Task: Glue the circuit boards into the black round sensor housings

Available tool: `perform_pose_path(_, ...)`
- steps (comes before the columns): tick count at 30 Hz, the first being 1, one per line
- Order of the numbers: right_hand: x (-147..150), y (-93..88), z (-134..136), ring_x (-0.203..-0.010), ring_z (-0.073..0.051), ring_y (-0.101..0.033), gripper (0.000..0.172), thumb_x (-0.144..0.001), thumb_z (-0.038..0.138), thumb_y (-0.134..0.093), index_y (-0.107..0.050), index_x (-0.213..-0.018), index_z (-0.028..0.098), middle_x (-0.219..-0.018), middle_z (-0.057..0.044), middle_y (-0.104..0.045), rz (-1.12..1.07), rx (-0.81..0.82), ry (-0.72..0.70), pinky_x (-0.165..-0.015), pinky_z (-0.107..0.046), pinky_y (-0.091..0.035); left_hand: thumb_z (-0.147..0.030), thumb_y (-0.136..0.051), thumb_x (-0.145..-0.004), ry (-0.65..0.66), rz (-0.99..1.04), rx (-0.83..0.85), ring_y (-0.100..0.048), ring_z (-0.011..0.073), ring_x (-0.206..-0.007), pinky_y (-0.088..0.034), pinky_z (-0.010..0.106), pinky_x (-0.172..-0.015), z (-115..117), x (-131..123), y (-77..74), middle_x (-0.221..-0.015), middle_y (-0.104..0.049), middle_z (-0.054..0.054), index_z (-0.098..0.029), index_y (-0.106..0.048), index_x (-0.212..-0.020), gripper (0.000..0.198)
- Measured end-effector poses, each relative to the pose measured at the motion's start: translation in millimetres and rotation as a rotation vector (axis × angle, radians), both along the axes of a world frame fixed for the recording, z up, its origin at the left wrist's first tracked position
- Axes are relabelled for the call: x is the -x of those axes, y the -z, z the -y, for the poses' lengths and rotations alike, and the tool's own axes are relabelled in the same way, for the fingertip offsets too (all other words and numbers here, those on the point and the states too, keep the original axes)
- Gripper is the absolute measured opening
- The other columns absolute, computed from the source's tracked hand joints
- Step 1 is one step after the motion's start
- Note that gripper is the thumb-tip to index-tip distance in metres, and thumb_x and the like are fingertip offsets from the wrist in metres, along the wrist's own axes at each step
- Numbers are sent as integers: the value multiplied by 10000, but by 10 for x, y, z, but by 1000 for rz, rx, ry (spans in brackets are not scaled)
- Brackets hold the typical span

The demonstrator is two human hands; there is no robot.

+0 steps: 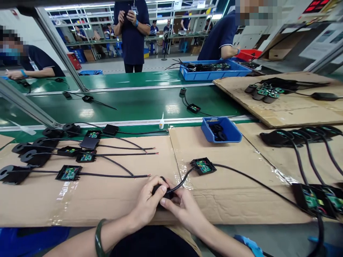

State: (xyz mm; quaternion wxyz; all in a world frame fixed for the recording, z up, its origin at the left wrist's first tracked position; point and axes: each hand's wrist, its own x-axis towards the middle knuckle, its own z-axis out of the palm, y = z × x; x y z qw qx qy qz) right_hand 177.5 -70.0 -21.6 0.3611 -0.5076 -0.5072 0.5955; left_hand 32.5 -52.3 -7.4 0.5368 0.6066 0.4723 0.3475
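Fingers of the left hand and right hand press in from both sides on a black part, pinching it between them; they cover so much that its full shape and underside cannot be made out. The part sits right in the grip, just above the near edge of the cardboard or touching it, which I cannot tell. A bangle circles the left forearm at eight o'clock from the grip. A short black cable leaves the part toward two o'clock and enters an open box with a circuit board; a longer cable runs on toward three o'clock, its far end lost among black housings cut off by the right edge. At nine o'clock lies another open box, with more units crowded beyond it at ten, partly overlapping. A blue bin stands between one and two o'clock, its dark contents hard to tell apart, and a small bottle at twelve. Across the green belt, a blue tray of tangled parts sits at one o'clock; near twelve, a standing person is cropped by the top edge.
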Motion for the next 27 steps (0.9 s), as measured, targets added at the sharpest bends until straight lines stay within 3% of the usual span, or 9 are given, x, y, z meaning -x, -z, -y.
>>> perform_pose_path(3,7,12,50,-1141,-342,-601,540,-750,468,-675,-656,-1190,156,-1243,-145,-655,32,-46,12,-946,-492,-503,-428,-401,-975,-8,-31,-27,-541,189,-877,-400,314,-861,96,65,19,-900,-597,24,-193,-556,-911,288)
perform_pose_path(6,7,8,86,-1220,-347,-552,528,-773,452,-662,-648,-1226,181,-1257,-136,-653,109,-132,-43,-1062,-536,-394,-443,-300,-1005,-3,-45,-22,-552,194,-912,-413,312,-843,188,152,14,-966,-596,43,-199,-549,-985,349)
perform_pose_path(11,40,-8,100,-1047,-318,-642,532,-790,436,-642,-631,-1266,196,-1238,-139,-661,144,-144,-99,-1024,-548,-427,-435,-250,-1014,6,-67,-45,-555,210,-993,-406,332,-899,266,280,-57,-1035,-600,59,-205,-557,-1043,384)
perform_pose_path(16,78,26,82,-1178,-332,-572,542,-795,455,-648,-623,-1276,207,-1288,-137,-631,85,-125,-126,-1061,-555,-384,-425,-361,-986,30,-120,-94,-563,217,-955,-420,337,-874,269,340,-62,-1018,-603,67,-197,-551,-1067,308)
perform_pose_path(21,183,102,73,-1222,-337,-545,620,-763,537,-677,-616,-1280,201,-1300,-132,-625,-7,-65,-82,-1072,-541,-372,-422,-375,-980,-43,-107,-112,-567,225,-948,-424,340,-870,236,334,0,-998,-615,71,-197,-579,-1006,306)
perform_pose_path(25,331,-23,-23,-1096,-317,-619,677,-739,697,-619,-671,-1187,192,-1227,-122,-664,-58,-27,-112,-963,-463,-485,-447,-436,-958,-62,-20,-54,-569,217,-925,-423,320,-857,138,376,-17,-958,-635,53,-200,-613,-970,304)
perform_pose_path(27,303,-152,-104,-941,-273,-671,601,-827,696,-501,-705,-1092,197,-1099,-103,-712,26,-87,-179,-874,-405,-530,-500,-468,-933,-38,39,-18,-563,212,-901,-421,307,-838,66,441,-48,-926,-639,46,-195,-616,-935,339)
